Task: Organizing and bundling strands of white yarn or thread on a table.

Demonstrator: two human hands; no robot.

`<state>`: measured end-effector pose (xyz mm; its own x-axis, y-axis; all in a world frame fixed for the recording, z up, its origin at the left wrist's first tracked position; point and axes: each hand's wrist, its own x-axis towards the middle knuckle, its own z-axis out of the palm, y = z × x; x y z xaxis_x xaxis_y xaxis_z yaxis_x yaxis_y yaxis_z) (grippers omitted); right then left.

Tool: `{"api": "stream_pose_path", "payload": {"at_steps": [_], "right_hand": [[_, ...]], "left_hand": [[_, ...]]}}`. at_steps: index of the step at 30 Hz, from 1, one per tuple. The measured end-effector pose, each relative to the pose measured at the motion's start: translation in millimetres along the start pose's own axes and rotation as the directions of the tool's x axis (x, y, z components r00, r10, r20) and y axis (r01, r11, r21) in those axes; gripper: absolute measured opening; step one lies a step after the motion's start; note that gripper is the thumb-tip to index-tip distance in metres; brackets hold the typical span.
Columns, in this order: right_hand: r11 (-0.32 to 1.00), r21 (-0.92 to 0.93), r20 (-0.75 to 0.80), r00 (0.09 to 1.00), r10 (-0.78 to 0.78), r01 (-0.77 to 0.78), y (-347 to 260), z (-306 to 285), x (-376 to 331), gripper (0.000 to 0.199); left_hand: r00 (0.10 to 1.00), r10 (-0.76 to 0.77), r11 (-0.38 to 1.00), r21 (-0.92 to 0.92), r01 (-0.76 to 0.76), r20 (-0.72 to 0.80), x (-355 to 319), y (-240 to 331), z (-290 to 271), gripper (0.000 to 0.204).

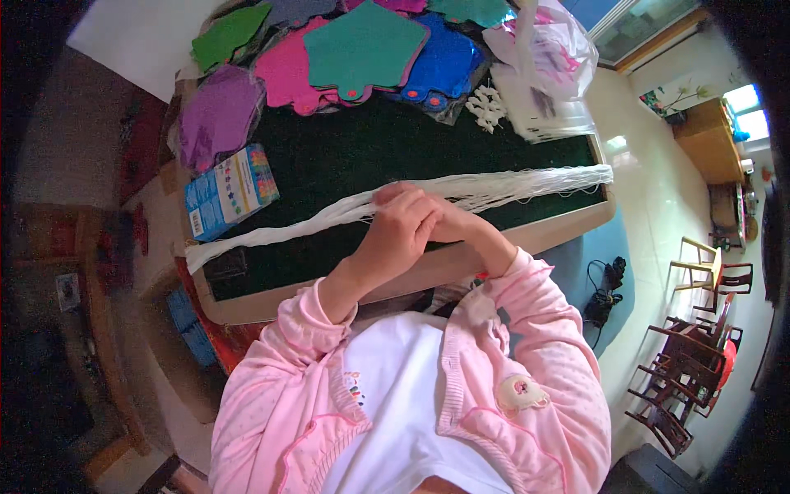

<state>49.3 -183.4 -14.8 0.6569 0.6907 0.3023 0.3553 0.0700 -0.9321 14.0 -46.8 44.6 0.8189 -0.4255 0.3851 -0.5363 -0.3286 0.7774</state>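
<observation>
A long bundle of white thread (329, 216) lies across the tabletop (346, 156), from its left rim to its right rim. To the left of the hands it is gathered into one smooth rope; to the right, its strands loosen and show small gaps between them.

Near the middle of this bundle, the two hands are together. The left hand (401, 226) overlaps the right hand (449, 220), and both are at the thread. The fingers are partly hidden, so I cannot tell how firmly either hand is closed on it. The person wears a pink cardigan (276, 387) over a white shirt (395, 370).

Behind the left part of the bundle, a blue box (207, 210) with a colourful end stands near the left rim. In front of that part lies a dark flat object (226, 265), which I cannot identify.

Along the far side there are flat shaped pieces: a purple one (220, 119), a green one (232, 37), a pink one (284, 70), a blue one (444, 66), and a teal one (366, 45) that overlaps the pink and the blue. To their right are a small heap of white pieces (487, 109) and a white plastic bag (559, 53).

Beyond the tabletop, to the right, I see a black cable (605, 300) and dark wooden chairs (679, 370).
</observation>
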Motion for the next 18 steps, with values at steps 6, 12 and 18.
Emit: {"api": "stream_pose_path", "payload": {"at_steps": [6,12,18], "right_hand": [[1.0,-0.028,-0.131,0.991,0.007,-0.01,18.9,14.1,-17.3,0.018],[0.986,-0.064,-0.032,0.988,0.151,-0.153,7.0,4.1,-11.2,0.012],[0.99,-0.031,-0.042,0.99,0.135,-0.136,7.3,9.0,-7.0,0.01]], "left_hand": [[0.991,0.131,0.982,0.142,-0.127,-0.016,4.9,4.3,5.1,0.002],[0.957,0.06,0.972,0.236,0.009,-0.285,29.1,-20.7,-99.2,0.008],[0.392,0.238,0.865,0.378,0.33,-0.889,-27.1,-18.9,-316.3,0.017]]}}
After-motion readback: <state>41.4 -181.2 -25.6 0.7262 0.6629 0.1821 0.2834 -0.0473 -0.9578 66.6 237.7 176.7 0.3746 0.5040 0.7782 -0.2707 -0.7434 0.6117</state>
